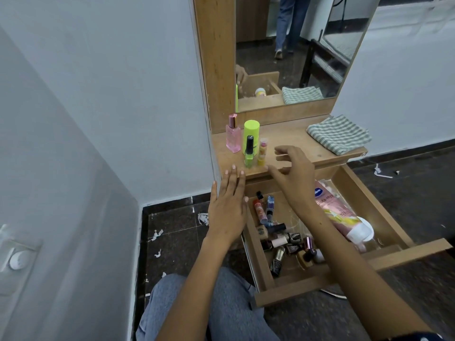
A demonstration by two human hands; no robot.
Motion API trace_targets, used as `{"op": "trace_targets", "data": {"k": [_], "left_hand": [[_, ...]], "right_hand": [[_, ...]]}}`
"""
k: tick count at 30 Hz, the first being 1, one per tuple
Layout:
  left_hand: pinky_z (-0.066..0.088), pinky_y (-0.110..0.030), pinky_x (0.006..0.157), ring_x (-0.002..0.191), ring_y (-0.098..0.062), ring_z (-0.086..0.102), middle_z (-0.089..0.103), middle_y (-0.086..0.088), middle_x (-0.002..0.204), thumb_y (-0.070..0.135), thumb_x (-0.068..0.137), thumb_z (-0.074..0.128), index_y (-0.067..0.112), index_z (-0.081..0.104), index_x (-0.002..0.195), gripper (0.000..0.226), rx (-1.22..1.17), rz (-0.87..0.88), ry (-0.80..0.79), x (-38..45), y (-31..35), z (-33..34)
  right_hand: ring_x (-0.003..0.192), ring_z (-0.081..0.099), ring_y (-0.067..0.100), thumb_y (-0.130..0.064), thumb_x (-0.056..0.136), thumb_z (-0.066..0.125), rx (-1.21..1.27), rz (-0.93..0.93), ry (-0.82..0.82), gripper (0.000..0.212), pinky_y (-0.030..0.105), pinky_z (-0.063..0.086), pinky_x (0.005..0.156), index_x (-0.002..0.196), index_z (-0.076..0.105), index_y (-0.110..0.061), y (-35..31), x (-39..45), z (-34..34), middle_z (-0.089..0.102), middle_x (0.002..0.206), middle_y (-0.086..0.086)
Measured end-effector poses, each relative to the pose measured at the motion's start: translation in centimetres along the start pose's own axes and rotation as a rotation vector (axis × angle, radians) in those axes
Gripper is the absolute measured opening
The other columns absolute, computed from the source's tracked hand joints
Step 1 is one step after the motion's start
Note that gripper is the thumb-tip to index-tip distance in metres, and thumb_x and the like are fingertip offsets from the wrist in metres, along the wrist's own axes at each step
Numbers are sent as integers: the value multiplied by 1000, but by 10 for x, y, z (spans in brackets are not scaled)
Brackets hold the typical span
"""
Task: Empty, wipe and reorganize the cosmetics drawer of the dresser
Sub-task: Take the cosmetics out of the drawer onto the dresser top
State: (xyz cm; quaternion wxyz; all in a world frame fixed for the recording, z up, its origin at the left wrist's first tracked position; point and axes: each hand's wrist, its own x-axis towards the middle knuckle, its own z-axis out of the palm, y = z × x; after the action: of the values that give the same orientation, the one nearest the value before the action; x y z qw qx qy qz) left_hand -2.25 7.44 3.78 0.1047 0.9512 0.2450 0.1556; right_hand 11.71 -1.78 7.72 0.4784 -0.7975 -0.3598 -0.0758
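Wooden dresser, cosmetics drawer (344,274) pulled open below the counter (295,141).
Head view: the left hand (227,207) hovers flat at the counter's left corner, fingers straight, holding nothing. The right hand (293,168) is spread loosely over the counter edge, grip empty. On the counter stand a pink perfume bottle (233,134), a lime-green can (251,132), a nail polish bottle (249,151) and a lip balm (262,151); a checked cloth (338,134) lies at right. The drawer holds small bottles (283,238) and a pink lotion tube (341,212).

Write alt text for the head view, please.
A person's left hand and right hand, both empty, hover between the dresser top, holding four bottles and a checked cloth, and an open drawer still full of cosmetics.
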Motion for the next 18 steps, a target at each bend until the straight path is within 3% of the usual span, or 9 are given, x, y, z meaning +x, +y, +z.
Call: {"op": "trace_targets", "data": {"k": [3, 8, 11, 15, 18], "left_hand": [[-16, -33, 111, 144, -13, -16, -11, 1, 159, 26, 101, 30, 20, -1, 152, 59, -4, 0, -3, 0, -1, 1], [-15, -34, 111, 144, -14, -16, -13, 1, 158, 26, 101, 30, 19, -1, 152, 60, -8, -10, -14, 1, 0, 1], [-14, -35, 112, 145, -14, -15, -12, 0, 159, 26, 101, 30, 19, 0, 152, 60, -11, -10, -25, 0, 1, 0], [-13, -36, 112, 145, -14, -15, -13, 1, 158, 27, 101, 29, 19, -1, 152, 60, 5, -18, -43, 0, 1, -1], [-13, -36, 112, 145, -15, -14, -12, 1, 159, 26, 101, 30, 19, -1, 152, 60, -10, -21, -41, 1, 2, -3]], "right_hand": [[84, 63, 7, -17, 83, 71, -33, -28, -64, 21, 27, 57, 75, 103, 64, -13, 9, -26, -12, 65, 98, -2], [80, 63, 6, -32, 86, 66, -398, 33, -549, 16, 30, 57, 75, 99, 66, -21, 29, -47, -6, 70, 94, -5], [78, 65, 15, -43, 90, 56, -531, 24, -565, 24, 29, 53, 65, 93, 66, -21, 21, -48, 10, 68, 86, -3], [77, 66, 21, -32, 94, 54, -734, 33, -572, 18, 31, 52, 64, 96, 61, -15, 1, -45, 30, 60, 79, 2], [68, 59, 20, -37, 93, 56, -745, 100, -553, 24, 29, 44, 60, 82, 60, -16, 0, -45, 34, 60, 76, 0]]}}
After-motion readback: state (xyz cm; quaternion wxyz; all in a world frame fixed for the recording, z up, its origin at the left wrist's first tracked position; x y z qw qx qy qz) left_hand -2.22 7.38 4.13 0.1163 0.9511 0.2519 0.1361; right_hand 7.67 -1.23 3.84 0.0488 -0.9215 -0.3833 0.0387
